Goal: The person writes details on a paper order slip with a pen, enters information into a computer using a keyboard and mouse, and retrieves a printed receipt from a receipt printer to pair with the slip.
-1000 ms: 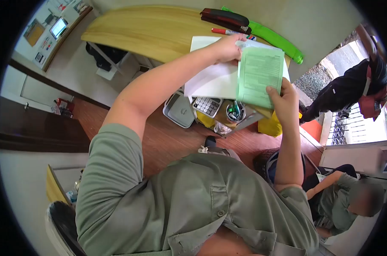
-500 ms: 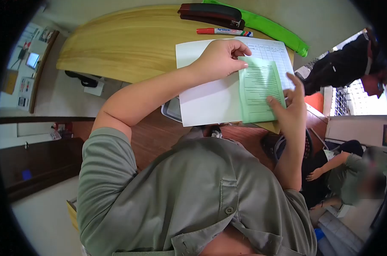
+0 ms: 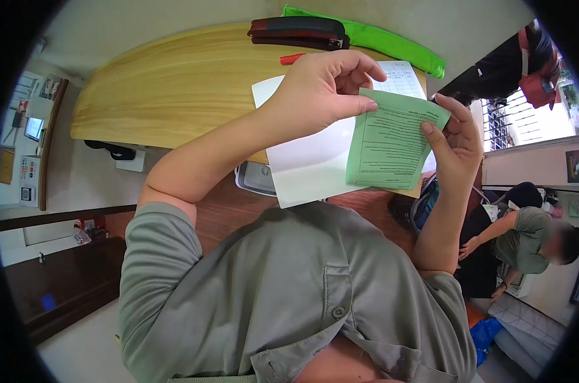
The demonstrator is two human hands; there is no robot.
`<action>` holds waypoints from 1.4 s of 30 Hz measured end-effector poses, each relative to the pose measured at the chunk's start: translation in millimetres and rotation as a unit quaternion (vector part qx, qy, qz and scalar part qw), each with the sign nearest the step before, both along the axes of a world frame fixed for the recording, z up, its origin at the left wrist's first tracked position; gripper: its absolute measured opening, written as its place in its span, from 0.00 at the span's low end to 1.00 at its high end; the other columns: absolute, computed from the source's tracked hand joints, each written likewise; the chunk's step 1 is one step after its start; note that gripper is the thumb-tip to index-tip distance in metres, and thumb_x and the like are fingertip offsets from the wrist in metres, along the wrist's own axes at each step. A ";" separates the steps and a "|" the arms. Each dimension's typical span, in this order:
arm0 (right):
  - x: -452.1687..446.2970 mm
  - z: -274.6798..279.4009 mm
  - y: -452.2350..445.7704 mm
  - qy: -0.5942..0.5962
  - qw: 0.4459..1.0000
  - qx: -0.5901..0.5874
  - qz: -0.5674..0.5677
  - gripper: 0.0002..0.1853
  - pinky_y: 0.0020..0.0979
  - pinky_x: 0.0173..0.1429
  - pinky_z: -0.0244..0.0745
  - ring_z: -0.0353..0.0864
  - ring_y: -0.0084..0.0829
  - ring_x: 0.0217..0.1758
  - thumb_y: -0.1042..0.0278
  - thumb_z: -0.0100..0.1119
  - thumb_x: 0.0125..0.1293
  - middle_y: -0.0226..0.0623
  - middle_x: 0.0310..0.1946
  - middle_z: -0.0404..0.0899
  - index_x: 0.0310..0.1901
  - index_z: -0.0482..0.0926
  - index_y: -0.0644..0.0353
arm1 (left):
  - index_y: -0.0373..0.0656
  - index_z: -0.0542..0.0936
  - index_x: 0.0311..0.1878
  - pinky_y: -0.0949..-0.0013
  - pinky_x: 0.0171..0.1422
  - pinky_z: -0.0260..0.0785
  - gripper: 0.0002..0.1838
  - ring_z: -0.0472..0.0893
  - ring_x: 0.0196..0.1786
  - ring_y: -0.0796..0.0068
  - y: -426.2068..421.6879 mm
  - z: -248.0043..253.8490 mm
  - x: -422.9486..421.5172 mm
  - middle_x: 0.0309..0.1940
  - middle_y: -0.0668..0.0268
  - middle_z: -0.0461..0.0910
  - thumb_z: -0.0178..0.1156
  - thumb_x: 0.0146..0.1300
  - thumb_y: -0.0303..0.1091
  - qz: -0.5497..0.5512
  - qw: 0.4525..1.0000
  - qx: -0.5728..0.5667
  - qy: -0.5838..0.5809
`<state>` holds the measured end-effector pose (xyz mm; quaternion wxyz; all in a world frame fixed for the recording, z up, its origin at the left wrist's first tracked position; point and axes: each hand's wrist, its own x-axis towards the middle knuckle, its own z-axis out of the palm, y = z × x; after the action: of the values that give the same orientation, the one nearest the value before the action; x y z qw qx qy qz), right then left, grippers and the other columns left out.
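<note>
A green printed paper (image 3: 391, 143) is held up between both my hands. My left hand (image 3: 337, 86) pinches its top left corner between thumb and curled fingers. At its upper right edge, my right hand (image 3: 455, 131) grips it with the thumb in front and the fingers behind. Beneath it lies a white sheet (image 3: 308, 163), partly past the desk's front edge. A form with a printed grid (image 3: 398, 75) shows behind the green paper. The red end of a marker (image 3: 291, 59) sticks out above my left hand.
On the wooden desk (image 3: 168, 83), a black and dark red stapler (image 3: 296, 32) sits near a bright green case (image 3: 391, 45). Under the desk is a grey tray (image 3: 256, 177). A seated person (image 3: 525, 236) is at the right, and another person in dark clothes stands near the window.
My right hand has moved up from the green paper's lower right side to its upper right edge and closed on it. The paper has tilted. The view has shifted.
</note>
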<state>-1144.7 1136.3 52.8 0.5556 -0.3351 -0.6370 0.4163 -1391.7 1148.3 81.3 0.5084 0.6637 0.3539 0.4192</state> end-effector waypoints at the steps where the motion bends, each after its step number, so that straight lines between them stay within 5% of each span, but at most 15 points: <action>1: -0.6 -1.2 -0.6 -0.004 1.000 0.021 -0.020 0.19 0.21 0.49 0.74 0.80 0.19 0.45 0.82 0.64 0.64 0.35 0.44 0.82 0.57 0.76 0.68 | 0.39 0.79 0.54 0.77 0.51 0.76 0.18 0.80 0.44 0.84 0.1 0.3 -1.5 0.44 0.70 0.81 0.68 0.60 0.21 0.004 1.000 0.005 -0.003; 26: -1.2 4.0 -10.8 -0.012 0.999 0.004 -0.048 0.12 0.19 0.44 0.73 0.79 0.17 0.39 0.85 0.64 0.63 0.32 0.39 0.82 0.48 0.81 0.70 | 0.35 0.83 0.49 0.78 0.48 0.75 0.12 0.82 0.41 0.84 -0.2 -7.7 -12.0 0.39 0.68 0.85 0.66 0.63 0.23 0.038 0.999 -0.006 -0.026; 34: 11.8 -24.3 46.3 -0.079 0.983 -0.153 -0.058 0.09 0.20 0.41 0.72 0.76 0.17 0.34 0.80 0.63 0.63 0.29 0.33 0.81 0.45 0.81 0.69 | 0.38 0.84 0.49 0.76 0.39 0.73 0.13 0.79 0.32 0.82 49.5 -32.7 5.2 0.30 0.70 0.81 0.63 0.60 0.23 0.001 0.993 -0.002 0.121; 36: 15.1 -30.5 66.1 -0.182 0.973 -0.132 -0.051 0.13 0.19 0.41 0.72 0.77 0.16 0.34 0.81 0.63 0.61 0.29 0.33 0.81 0.48 0.80 0.69 | 0.39 0.85 0.47 0.76 0.38 0.73 0.13 0.79 0.31 0.82 66.3 -37.2 16.3 0.29 0.69 0.82 0.62 0.59 0.23 -0.004 0.983 0.021 0.180; 37: 19.2 -26.9 77.1 -0.321 0.940 -0.093 -0.072 0.16 0.27 0.49 0.75 0.82 0.27 0.42 0.78 0.62 0.60 0.35 0.40 0.84 0.52 0.80 0.66 | 0.40 0.86 0.45 0.75 0.36 0.74 0.13 0.80 0.29 0.82 71.7 -40.4 22.6 0.27 0.68 0.82 0.60 0.57 0.23 -0.006 0.970 0.043 0.238; 38: 22.4 -27.8 77.4 -0.322 0.939 -0.093 -0.075 0.16 0.27 0.49 0.75 0.82 0.27 0.42 0.78 0.62 0.60 0.35 0.40 0.84 0.52 0.80 0.66 | 0.40 0.86 0.45 0.75 0.36 0.74 0.13 0.80 0.29 0.82 76.8 -43.7 28.4 0.27 0.68 0.82 0.60 0.57 0.23 -0.008 0.970 0.044 0.237; 40: 1.7 0.3 58.1 -0.525 0.789 0.255 -0.194 0.18 0.37 0.62 0.73 0.79 0.41 0.58 0.75 0.62 0.61 0.43 0.52 0.82 0.54 0.80 0.63 | 0.39 0.87 0.42 0.74 0.35 0.74 0.13 0.81 0.26 0.80 84.2 -48.8 37.5 0.25 0.65 0.84 0.59 0.54 0.24 0.025 0.959 0.099 0.265; 41: -5.7 12.1 48.2 -0.534 0.812 0.211 -0.110 0.18 0.44 0.71 0.65 0.70 0.49 0.67 0.67 0.58 0.65 0.50 0.63 0.74 0.57 0.79 0.61 | 0.39 0.87 0.42 0.74 0.35 0.74 0.13 0.81 0.26 0.80 88.2 -52.3 39.7 0.25 0.65 0.84 0.59 0.54 0.24 0.022 0.959 0.098 0.265; 42: -12.0 12.6 40.5 -0.533 0.812 0.210 -0.113 0.18 0.44 0.71 0.65 0.70 0.49 0.67 0.67 0.58 0.65 0.50 0.63 0.74 0.57 0.79 0.61 | 0.39 0.87 0.42 0.73 0.35 0.75 0.13 0.81 0.27 0.79 93.6 -54.5 41.7 0.26 0.64 0.85 0.59 0.54 0.24 0.033 0.959 0.093 0.268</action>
<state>-1156.7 1176.8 65.4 0.2284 -0.4495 -0.8628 -0.0370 -1350.0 1241.9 26.8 0.3172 0.7839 0.4582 0.2739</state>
